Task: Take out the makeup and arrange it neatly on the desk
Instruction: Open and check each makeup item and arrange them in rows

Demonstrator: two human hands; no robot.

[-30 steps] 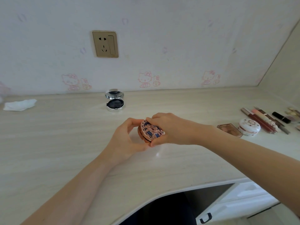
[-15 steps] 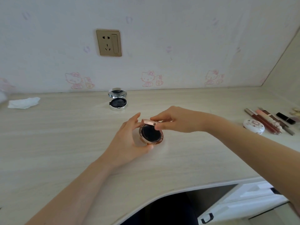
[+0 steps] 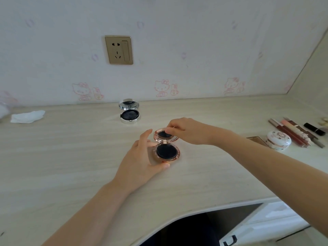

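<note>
the rose-gold compact (image 3: pixel 166 151) sits on the worktop (image 3: pixel 71 166) in the middle of the scene, lid swung up on its far hinge so the mirror faces near and the dark cushion pad shows in the base. it looks small, light and rigid, a hard glossy shell that could slip under dry fingers, and the hinge and mirror are probably its fragile parts. the safest hold is likely round the rim of the base, not by the lid alone.

the left hand (image 3: pixel 142 162) comes in from the near left, forearm laid low over the worktop, and cups the base: thumb curled against the near rim, fingers reaching up past the left side. the right hand (image 3: pixel 188 130) reaches across from the right with the wrist raised, fingers bent down, pinching the far edge of the lid and holding it upright.

a silver compact (image 3: pixel 129 111) stands open farther back, well apart. at the far right lie a round white jar (image 3: pixel 279 142) and a row of lip tubes (image 3: pixel 292 133). a crumpled tissue (image 3: pixel 27 116) lies at the far left.
</note>
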